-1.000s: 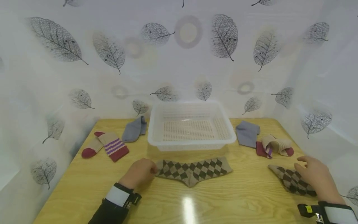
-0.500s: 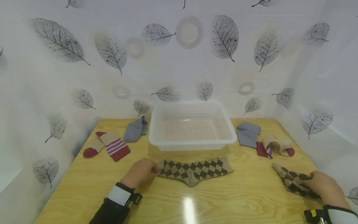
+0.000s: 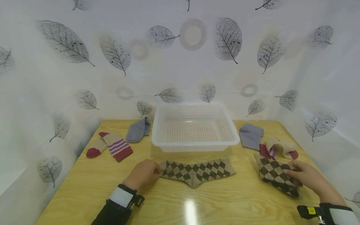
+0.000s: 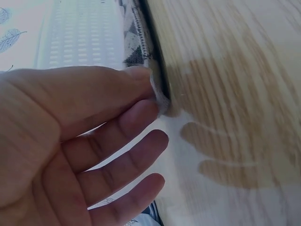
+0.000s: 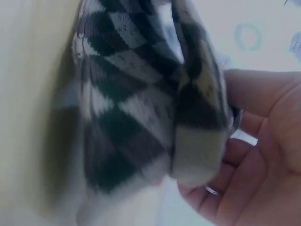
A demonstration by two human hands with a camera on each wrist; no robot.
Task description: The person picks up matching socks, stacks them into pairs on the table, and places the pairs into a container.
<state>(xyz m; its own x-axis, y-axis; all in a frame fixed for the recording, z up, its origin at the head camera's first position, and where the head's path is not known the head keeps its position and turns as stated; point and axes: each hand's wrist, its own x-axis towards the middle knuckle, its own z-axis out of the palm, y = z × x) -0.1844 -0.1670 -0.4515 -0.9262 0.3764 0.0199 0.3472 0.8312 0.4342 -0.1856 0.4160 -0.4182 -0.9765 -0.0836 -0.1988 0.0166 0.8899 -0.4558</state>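
Observation:
A beige argyle sock with dark diamonds lies flat across the middle of the table. My left hand pinches its left end between thumb and index finger; in the left wrist view the other fingers are spread apart. On the right, my right hand holds a second argyle sock, folded over and hanging partly above the table. Close up in the right wrist view, that sock is doubled, with thumb on one side and fingers partly hidden behind it.
A white plastic basket stands at the back centre. To its left lie a grey sock and striped socks with maroon ends. Another grey sock and a crumpled striped sock lie at right. Patterned curtain surrounds the table.
My right hand has taken hold of the right argyle sock and moved it left, lifting it. The left hand stays at the end of the middle sock.

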